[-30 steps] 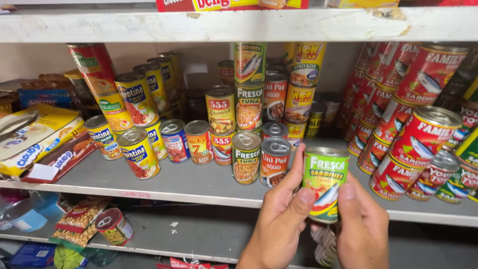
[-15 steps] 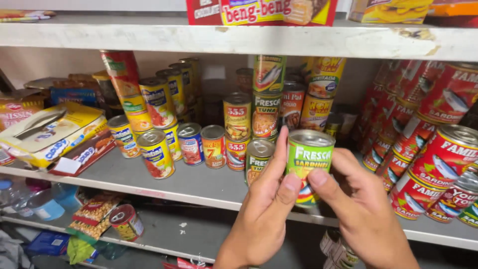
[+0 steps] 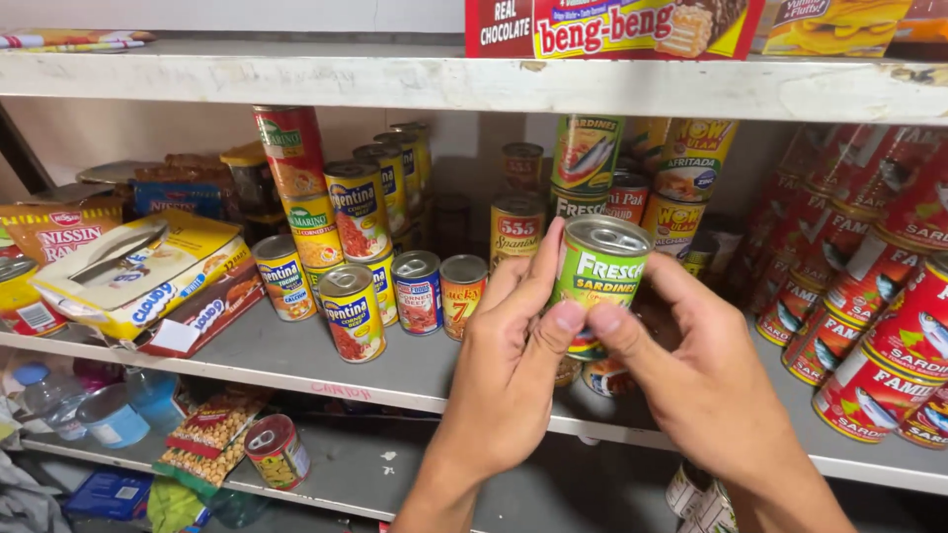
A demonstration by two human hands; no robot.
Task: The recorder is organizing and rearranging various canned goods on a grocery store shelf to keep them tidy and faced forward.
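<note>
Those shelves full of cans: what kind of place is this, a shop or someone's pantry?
Most likely a small grocery shop or its stockroom. The grey shelf holds many cans of the same kinds in rows, such as the red cans stacked at right, with snack boxes beside them. Both hands hold a green can.

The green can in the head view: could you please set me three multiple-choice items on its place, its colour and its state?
1. Where is the green can?
A. Lying on the lower shelf
B. Held up in front of the middle shelf
C. Standing on the top shelf

2. What colour are the cans stacked at the far right?
A. Red
B. Blue
C. Yellow

3. How is the green can held?
A. By one hand alone
B. By neither hand
C. By both hands

Answers:
1 B, it is off the shelf, before the standing cans.
2 A, their labels are red.
3 C, the left hand and right hand both grip it.
</note>
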